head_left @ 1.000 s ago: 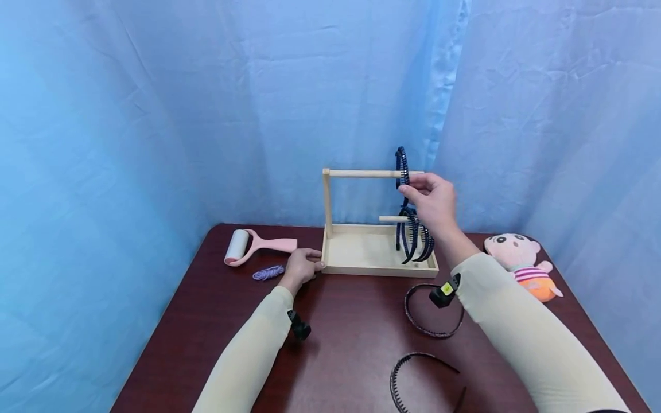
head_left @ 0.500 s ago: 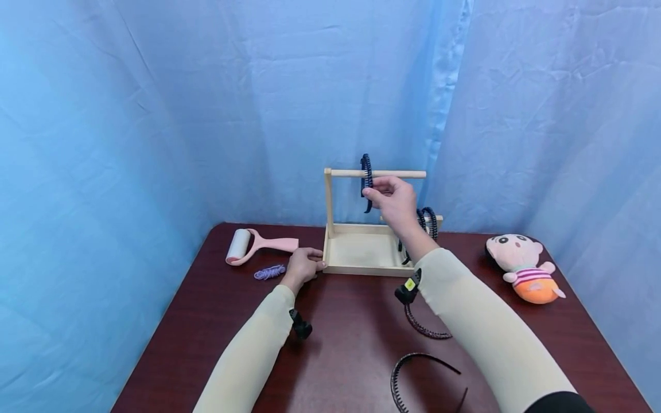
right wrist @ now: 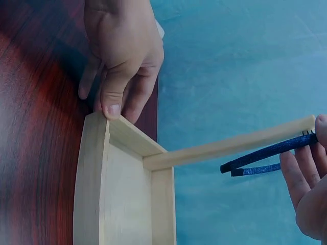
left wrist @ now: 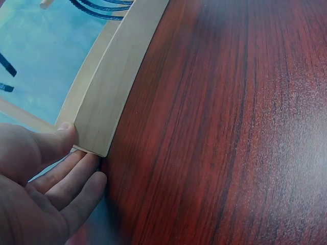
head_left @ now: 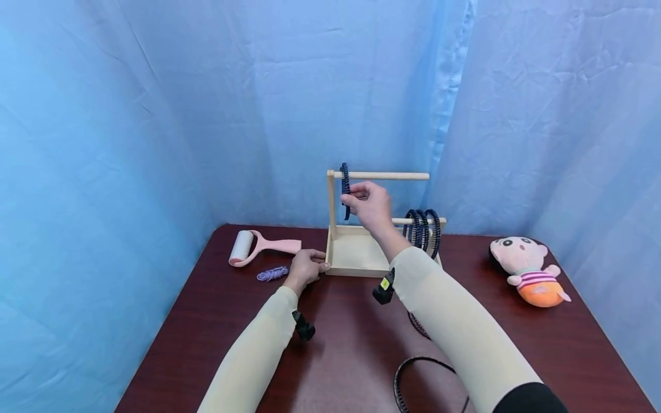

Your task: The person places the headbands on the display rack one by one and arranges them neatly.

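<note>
A wooden stand point(head_left: 356, 273) has a shallow tray base, an upper rod point(head_left: 392, 176) and a lower rod. At the left end of the upper rod, close to its upright, hangs a dark toothed headband point(head_left: 345, 189). My right hand point(head_left: 374, 207) pinches this headband's near side between thumb and fingers. Its two dark tips show in the right wrist view. Several similar headbands point(head_left: 426, 229) hang on the lower rod, partly behind my right arm. My left hand point(head_left: 306, 267) holds the tray's front left corner, thumb on the rim point(left wrist: 76, 122) and fingers against the end wall.
Two more headbands lie on the dark red table: one point(head_left: 417, 327) mostly under my right arm, another point(head_left: 397, 383) nearer. Left of the stand are a pink-handled lint roller point(head_left: 241, 248) and purple cord point(head_left: 272, 273). A plush doll point(head_left: 529, 269) lies right; blue curtains hang behind.
My right hand has slid the headband leftward along the upper rod, from near its free right end to beside the upright. The left hand has stayed at the tray corner.
</note>
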Tool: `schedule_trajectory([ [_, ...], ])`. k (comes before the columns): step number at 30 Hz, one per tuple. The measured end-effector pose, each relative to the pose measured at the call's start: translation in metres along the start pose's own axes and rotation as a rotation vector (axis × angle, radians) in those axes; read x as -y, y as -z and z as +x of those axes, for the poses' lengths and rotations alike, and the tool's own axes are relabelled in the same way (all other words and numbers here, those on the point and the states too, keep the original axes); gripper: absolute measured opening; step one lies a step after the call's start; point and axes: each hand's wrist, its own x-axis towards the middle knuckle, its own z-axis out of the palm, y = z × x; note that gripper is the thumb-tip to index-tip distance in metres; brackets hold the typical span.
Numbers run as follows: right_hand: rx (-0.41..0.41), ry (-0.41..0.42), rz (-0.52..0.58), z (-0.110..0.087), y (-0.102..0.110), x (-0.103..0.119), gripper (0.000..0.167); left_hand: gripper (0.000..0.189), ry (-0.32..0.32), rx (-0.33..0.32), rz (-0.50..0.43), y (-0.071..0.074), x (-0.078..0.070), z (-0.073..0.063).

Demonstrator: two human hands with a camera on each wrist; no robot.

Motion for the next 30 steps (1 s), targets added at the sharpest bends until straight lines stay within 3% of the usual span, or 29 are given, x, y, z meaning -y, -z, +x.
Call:
schedule_trajectory([
  [12,0.009,-0.035,-0.005,0.003,-0.014,0.0,0.028,0.033,-0.036,0.018,-0.004,-0.001,-0.003,-0.002],
  [24,-0.001,0.004,-0.058,0.002,-0.011,-0.003,0.031,0.032,-0.032,0.021,-0.016,-0.004,-0.002,-0.002],
  [30,0.032,0.01,-0.076,0.0,-0.006,-0.002,0.037,0.032,-0.038,0.024,-0.01,-0.003,-0.001,0.0],
])
